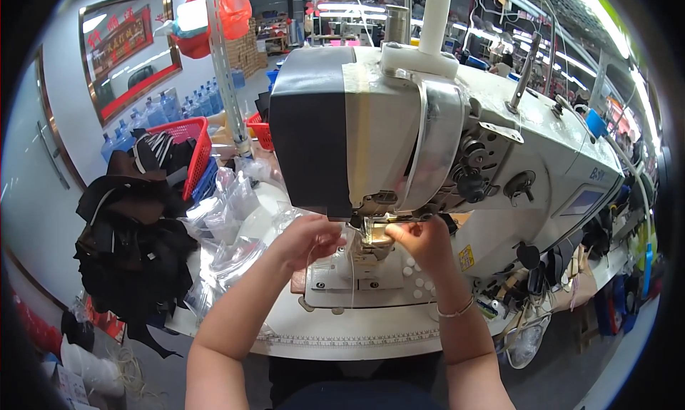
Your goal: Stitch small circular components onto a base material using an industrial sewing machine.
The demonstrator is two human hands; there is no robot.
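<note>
Both my hands are at the needle area (376,229) of a large industrial sewing machine (385,118), lit by a small warm lamp. To the left of the needle, my left hand (312,240) has its fingers curled together; what they hold, if anything, is too small to make out. From the right, my right hand (426,243) reaches in with thumb and forefinger pinched close to the presser foot, and the tips are partly hidden. A pale thread (353,285) hangs down over the machine's metal bed plate (335,283) between my hands.
Transparent plastic bags (232,249) lie on the table at left, beside dark cut pieces (132,246) heaped up to a red basket (187,142). Small round white discs (419,282) sit right of the bed plate. A ruler strip (357,340) runs along the table's front edge. Tools and scraps (531,289) crowd the right.
</note>
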